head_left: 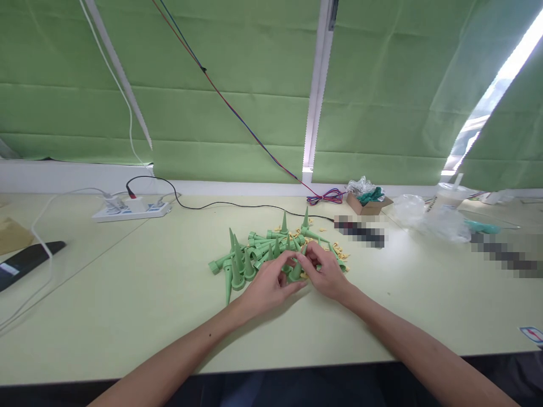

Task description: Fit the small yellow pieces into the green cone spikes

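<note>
A pile of green plastic cones (pixel 249 265) lies on the pale table, some upright and some on their sides. Small yellow pieces (pixel 339 250) are scattered along its right side. My left hand (pixel 271 284) curves around an upright green cone (pixel 296 272) at the front right of the pile, thumb low beside its base. Right next to it, my right hand (pixel 324 268) has its fingers pinched together at the cone's upper part. The fingertips of both hands nearly meet there, and whatever small thing is between them is too hidden to tell.
A white power strip (pixel 131 210) with cables sits at the back left, a dark flat object (pixel 31 263) at the far left. Toward the back right stand a small cardboard box (pixel 368 206), crumpled plastic bags (pixel 445 223) and a lidded cup (pixel 452 195). A black cable crosses behind the pile.
</note>
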`<state>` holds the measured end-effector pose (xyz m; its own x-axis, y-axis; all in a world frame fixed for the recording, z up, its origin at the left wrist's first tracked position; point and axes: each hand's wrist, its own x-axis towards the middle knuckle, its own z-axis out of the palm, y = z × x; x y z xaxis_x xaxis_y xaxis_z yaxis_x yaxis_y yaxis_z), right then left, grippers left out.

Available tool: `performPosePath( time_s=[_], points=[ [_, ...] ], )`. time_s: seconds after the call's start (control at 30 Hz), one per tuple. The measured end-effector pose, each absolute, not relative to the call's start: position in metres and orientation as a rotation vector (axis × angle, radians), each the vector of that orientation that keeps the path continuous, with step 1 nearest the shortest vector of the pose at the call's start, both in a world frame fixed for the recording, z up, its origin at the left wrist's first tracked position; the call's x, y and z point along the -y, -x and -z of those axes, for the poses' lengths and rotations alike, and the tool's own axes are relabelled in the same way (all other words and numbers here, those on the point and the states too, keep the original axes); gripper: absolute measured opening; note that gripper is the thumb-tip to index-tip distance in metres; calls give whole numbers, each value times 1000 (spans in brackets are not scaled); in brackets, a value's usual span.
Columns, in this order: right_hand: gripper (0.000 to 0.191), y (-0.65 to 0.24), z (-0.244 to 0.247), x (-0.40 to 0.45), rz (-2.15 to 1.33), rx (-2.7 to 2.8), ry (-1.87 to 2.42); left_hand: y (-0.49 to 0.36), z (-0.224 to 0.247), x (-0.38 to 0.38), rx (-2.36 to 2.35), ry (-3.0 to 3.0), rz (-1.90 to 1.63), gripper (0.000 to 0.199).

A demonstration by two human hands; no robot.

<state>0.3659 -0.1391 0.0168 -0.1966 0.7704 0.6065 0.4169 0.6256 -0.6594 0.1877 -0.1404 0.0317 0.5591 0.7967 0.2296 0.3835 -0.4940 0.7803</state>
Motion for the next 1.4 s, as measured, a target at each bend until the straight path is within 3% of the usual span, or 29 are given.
performPosePath(
  time_s=[0.23,0.53,0.9,1.23,1.4],
  points=[
    [24,-361,-12,142,-549,1709,930,-188,-30,142,-997,-2289,-763,37],
    [25,-359,-12,142,-459,1696,913,-190,-25,142,-948,-2343,-784,20],
    [28,-359,-15,144,-342,1752,948,-187,-31,142,-924,-2292,-665,19],
    [20,-364,-17,143,-252,1823,935,-187,-28,143,-922,-2326,-632,24],
    [18,-373,-31,143,-237,1837,951,-185,-23,143,-911,-2363,-609,49]
  ],
)
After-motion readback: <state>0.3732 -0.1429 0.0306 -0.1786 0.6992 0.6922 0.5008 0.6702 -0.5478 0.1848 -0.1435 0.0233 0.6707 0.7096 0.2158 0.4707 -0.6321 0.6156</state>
